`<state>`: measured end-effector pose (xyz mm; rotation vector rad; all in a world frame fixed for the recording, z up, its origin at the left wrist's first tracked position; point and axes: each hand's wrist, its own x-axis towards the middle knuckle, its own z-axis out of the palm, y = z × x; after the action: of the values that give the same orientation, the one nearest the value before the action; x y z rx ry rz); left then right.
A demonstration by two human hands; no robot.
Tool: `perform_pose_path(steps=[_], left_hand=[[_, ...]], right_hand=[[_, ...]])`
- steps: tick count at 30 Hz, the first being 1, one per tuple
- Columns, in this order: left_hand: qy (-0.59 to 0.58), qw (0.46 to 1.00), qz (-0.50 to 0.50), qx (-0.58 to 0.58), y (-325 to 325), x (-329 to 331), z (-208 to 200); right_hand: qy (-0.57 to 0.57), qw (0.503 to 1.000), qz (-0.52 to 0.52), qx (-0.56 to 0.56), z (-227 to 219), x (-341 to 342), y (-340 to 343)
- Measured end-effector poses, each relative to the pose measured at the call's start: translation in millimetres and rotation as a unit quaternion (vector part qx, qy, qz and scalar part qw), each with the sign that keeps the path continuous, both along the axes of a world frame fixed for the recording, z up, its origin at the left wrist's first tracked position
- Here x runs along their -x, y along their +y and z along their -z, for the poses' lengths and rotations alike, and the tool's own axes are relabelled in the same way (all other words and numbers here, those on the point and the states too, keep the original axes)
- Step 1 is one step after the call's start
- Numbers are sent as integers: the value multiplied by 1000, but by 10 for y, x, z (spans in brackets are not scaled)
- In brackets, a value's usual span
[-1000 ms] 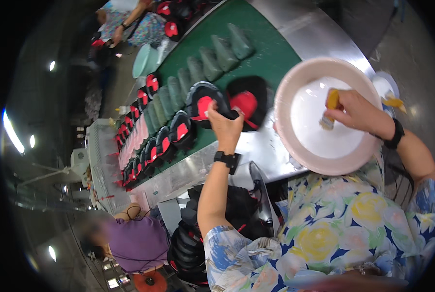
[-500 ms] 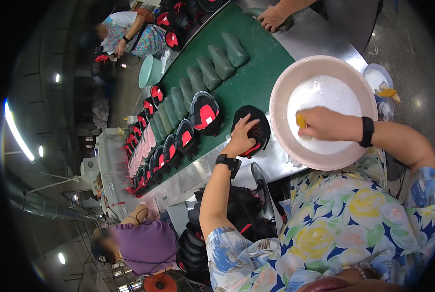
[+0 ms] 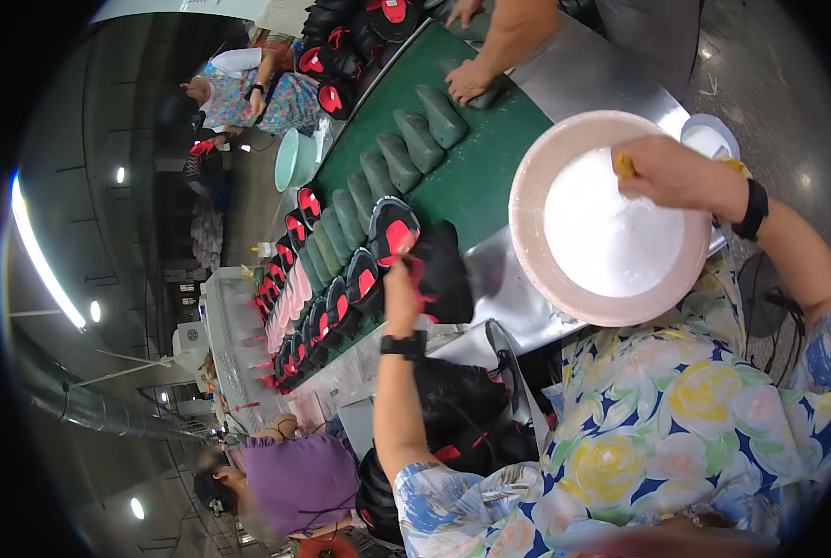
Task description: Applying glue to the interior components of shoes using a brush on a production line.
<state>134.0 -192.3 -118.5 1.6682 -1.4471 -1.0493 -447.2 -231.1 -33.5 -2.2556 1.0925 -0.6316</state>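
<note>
My left hand (image 3: 401, 296) grips a black and red shoe upper (image 3: 445, 274) over the near edge of the green belt; both are smeared by motion. My right hand (image 3: 666, 172) is closed over the far right side of a pink basin (image 3: 538, 270), which holds white liquid (image 3: 601, 223). From its fist pokes the yellow end of what looks like a brush handle (image 3: 625, 166); the working end is hidden. Just beyond my left hand, a black and red upper (image 3: 394, 226) sits on the belt, beside a row of green shoe lasts (image 3: 419, 141).
The green belt (image 3: 499, 172) carries more uppers, lasts and pink pieces (image 3: 288, 302) leftward. Across it, a co-worker's hand (image 3: 471, 82) rests on a green last. A small bowl (image 3: 710, 137) stands behind the basin. Black uppers (image 3: 462, 400) are piled below the belt's near edge.
My left hand has moved left from beside the basin, now carrying the upper. My right hand has risen out of the basin's middle toward its far right rim. The co-worker's hand has come nearer.
</note>
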Motion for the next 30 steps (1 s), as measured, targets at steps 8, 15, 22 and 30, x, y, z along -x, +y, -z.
perform_pose_path(steps=[8,15,22,30], left_hand=[[161,975,152,22,-201,807,-1065],[242,946,213,24,-275,1702,-1501],[187,956,153,167,-280,1984,-1207],[123,940,74,309,-207,2276,-793]], right_hand=[[-227,970,-56,69,-464,-197,-273],[-268,952,-101,103,-694,-403,-353],[-198,976,73,56,-619,-308,-164],[-314,926,198,-68,-268,-499,-40]])
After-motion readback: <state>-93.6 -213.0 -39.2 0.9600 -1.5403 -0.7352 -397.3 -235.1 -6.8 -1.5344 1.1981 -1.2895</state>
